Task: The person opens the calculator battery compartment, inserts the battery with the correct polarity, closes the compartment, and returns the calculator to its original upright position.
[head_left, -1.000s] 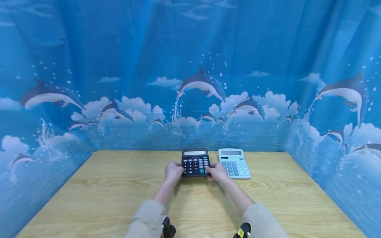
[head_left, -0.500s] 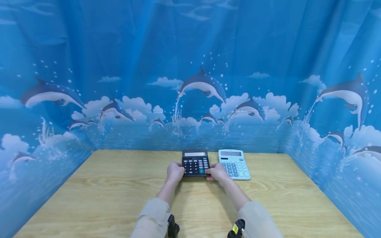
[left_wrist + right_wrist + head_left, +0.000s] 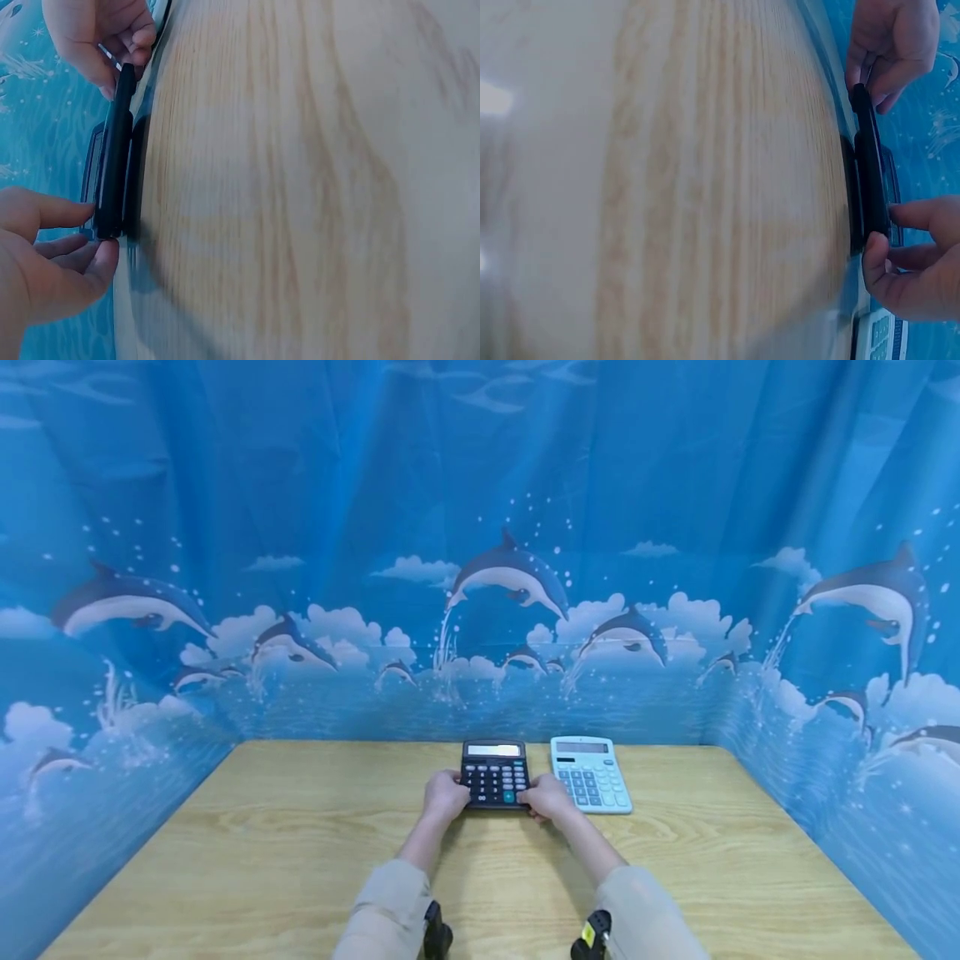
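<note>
A black desk calculator (image 3: pixel 495 772) is held between both hands near the back of the table, its display toward the back. My left hand (image 3: pixel 446 795) grips its left edge, thumb on top at the lower corner. On the opposite edge, my right hand (image 3: pixel 551 797) pinches the lower right corner beside the green key. Seen edge-on in the left wrist view, the black calculator (image 3: pixel 112 169) has fingers curled under it, and a dark strip runs along its table side. A light blue calculator (image 3: pixel 592 774) lies flat just right of my right hand; its corner (image 3: pixel 877 334) shows in the right wrist view.
The wooden table (image 3: pixel 300 843) reaches back to a blue dolphin-printed curtain (image 3: pixel 480 693), which also closes off both sides. Dark wrist devices (image 3: pixel 437 931) sit at the sleeve cuffs.
The black calculator and both hands have shifted slightly right and toward me, and its display looks brighter. Both hands keep their grip. The light blue calculator has stayed in place.
</note>
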### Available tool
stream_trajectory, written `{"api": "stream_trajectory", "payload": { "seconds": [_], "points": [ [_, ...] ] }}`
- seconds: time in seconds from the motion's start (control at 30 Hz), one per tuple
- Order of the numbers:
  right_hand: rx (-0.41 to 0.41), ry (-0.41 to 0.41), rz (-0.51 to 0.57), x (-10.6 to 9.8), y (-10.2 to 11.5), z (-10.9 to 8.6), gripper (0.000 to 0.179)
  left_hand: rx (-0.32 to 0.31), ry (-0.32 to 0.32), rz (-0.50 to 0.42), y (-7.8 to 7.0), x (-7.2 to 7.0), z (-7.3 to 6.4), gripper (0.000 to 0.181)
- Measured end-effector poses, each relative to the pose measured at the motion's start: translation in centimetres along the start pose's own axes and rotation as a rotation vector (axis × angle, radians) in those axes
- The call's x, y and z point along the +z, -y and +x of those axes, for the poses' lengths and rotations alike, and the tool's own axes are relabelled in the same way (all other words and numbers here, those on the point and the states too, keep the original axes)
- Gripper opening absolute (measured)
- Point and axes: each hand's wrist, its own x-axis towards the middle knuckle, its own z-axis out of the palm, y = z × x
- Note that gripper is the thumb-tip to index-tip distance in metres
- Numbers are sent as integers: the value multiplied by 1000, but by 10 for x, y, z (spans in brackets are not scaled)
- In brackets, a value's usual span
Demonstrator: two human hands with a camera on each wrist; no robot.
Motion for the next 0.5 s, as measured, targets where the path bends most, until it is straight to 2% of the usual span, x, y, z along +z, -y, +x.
{"api": "stream_trajectory", "payload": {
  "seconds": [0.17,0.33,0.5],
  "points": [
    [-33,-17,-131,0,1,0,24,-29,13,-1,-2,4,-1,50],
    [-70,-11,-168,-1,2,-3,19,-61,26,-2,-3,6,-1,51],
    [-102,-9,-200,0,1,-8,15,-51,41,4,-1,5,-3,50]
  ]
}}
